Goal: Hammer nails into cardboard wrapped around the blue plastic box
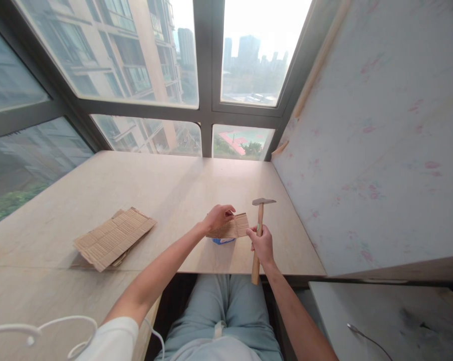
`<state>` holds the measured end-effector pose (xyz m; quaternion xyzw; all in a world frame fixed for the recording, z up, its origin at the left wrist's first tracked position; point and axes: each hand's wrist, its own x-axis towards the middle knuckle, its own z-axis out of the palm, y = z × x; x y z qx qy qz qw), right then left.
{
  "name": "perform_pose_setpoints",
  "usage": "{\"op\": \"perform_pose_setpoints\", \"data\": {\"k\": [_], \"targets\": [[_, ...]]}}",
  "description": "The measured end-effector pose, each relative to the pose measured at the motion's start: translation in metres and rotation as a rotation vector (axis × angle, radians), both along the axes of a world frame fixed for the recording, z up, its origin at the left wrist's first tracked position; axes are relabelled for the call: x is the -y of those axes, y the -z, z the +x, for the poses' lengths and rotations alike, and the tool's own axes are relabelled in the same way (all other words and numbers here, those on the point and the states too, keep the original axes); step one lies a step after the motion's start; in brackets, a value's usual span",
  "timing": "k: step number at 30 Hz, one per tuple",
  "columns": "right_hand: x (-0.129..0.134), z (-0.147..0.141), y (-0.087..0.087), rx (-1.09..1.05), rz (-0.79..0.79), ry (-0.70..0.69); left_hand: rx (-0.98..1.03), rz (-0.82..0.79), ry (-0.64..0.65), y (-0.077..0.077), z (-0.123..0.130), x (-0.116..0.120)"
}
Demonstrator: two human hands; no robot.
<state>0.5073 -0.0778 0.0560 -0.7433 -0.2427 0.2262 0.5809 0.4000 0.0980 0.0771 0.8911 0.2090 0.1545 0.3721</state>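
Work apparently under way: small brown corrugated cardboard piece (pixel 230 230) over blue box (pixel 223 241) on pale wood-toned desk (pixel 147 175). Left hand (pixel 220 217) curled at piece, grip unclear; right hand (pixel 263 243) grips wooden-handled metal hammer (pixel 260 216), head clear of cardboard. Stacked brown corrugated sheets (pixel 116 238) lie untouched.

Before you, a grey window frame (pixel 209 60), a multi-storey building (pixel 155 60) visible outside at left; to your right, a pale wall (pixel 384 140) with pink floral motifs; at your lower left, a looped white cable (pixel 12 327).
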Motion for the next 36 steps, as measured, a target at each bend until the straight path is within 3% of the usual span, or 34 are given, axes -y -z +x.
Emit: {"op": "perform_pose_setpoints", "data": {"k": [5, 9, 12, 16, 24, 36], "targets": [[0.003, -0.002, -0.008, 0.042, -0.006, 0.018, -0.034, -0.023, -0.054, -0.004, -0.001, 0.004], [0.009, -0.003, -0.029, 0.089, -0.005, 0.020, -0.059, -0.031, -0.064, -0.004, 0.000, 0.005], [0.016, -0.001, -0.049, -0.027, 0.038, -0.185, -0.057, -0.029, -0.069, -0.002, 0.000, 0.005], [0.026, -0.001, -0.064, -0.167, -0.059, -0.445, -0.039, -0.036, -0.073, -0.003, -0.002, 0.005], [0.025, -0.012, -0.058, -0.009, -0.246, -0.509, -0.075, 0.030, -0.117, -0.006, -0.005, 0.009], [0.021, -0.009, -0.055, 0.101, -0.283, -0.476, -0.070, 0.003, -0.115, -0.001, -0.006, 0.006]]}}
